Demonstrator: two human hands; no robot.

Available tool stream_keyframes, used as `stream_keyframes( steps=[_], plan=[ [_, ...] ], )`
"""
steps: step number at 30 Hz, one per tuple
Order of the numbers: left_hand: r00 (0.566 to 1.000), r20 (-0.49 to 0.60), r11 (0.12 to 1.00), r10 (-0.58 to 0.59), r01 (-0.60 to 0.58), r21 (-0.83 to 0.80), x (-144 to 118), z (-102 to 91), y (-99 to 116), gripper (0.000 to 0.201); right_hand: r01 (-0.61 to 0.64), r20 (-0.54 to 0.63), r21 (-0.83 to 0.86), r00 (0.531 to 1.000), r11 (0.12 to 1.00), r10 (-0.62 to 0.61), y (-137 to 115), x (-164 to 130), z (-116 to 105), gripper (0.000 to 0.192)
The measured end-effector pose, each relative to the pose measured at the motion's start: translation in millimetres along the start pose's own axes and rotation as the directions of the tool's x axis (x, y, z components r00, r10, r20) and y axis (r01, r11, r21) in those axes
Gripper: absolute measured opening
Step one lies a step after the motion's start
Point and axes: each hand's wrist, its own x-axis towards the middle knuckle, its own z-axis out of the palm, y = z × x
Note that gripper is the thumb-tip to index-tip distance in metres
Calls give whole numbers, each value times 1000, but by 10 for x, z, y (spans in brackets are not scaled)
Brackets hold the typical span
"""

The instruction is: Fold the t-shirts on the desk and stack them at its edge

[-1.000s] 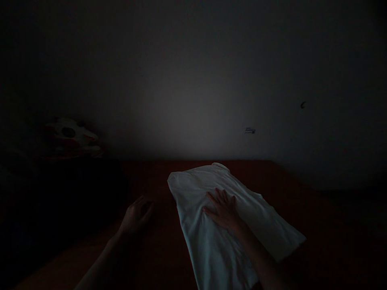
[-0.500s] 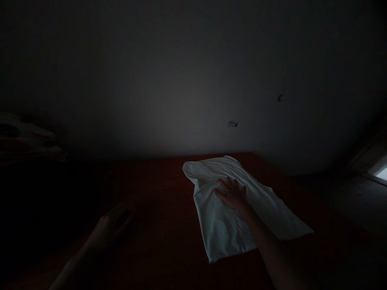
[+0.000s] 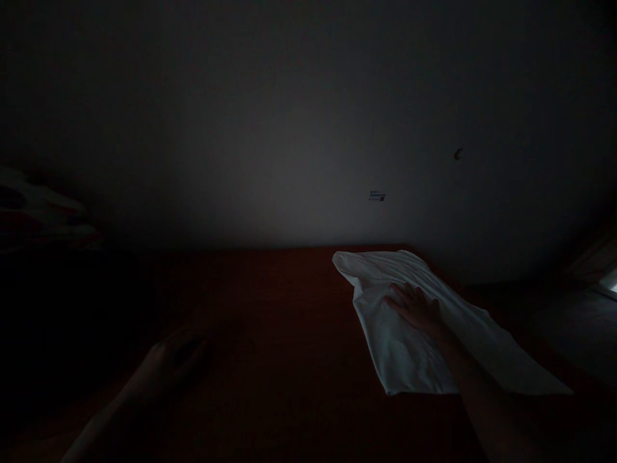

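A dim room is shown, backed by a plain grey wall [image 3: 270, 128] beyond both hands, and a dark reddish-brown tabletop [image 3: 270, 315] is spread before them. Beyond and left of the left hand [image 3: 168, 360], a white, red and black patterned object [image 3: 48, 206] is half lost in shadow. The left hand is held low over the tabletop, its fingers apparently curled; how far it is opened, and whether anything is gripped, cannot be told. Well to its right, a wrinkled white fabric piece [image 3: 395, 354] is laid out, pressed by the right hand [image 3: 415, 308], whose fingers are spread flat, nothing being grasped. On the wall beyond that hand, a small dark-printed label [image 3: 377, 195] is seen and, farther right, a small dark curved mark [image 3: 458, 154].
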Motion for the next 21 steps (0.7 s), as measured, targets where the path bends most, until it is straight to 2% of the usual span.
stream_keyframes(
  steps=[5,8,14,18,21],
  plan=[
    [999,-36,1000,-2,2,-16,-30,28,-37,39,58,-27,-35,998,998,-59,286,68,54,75],
    [1000,-22,1000,-9,9,-13,-12,11,-16,37,70,-29,-55,997,996,-71,368,89,72,75],
    [1000,-2,1000,-7,7,-15,45,-9,12,34,55,25,-88,998,995,-53,297,52,23,81],
    [998,-1,997,-56,56,-49,17,10,46,37,136,-39,-165,989,977,-144,253,-96,-26,76],
    [998,19,996,-65,66,-62,13,-1,91,38,221,-105,-201,964,954,-246,218,-233,-53,66]
  ],
)
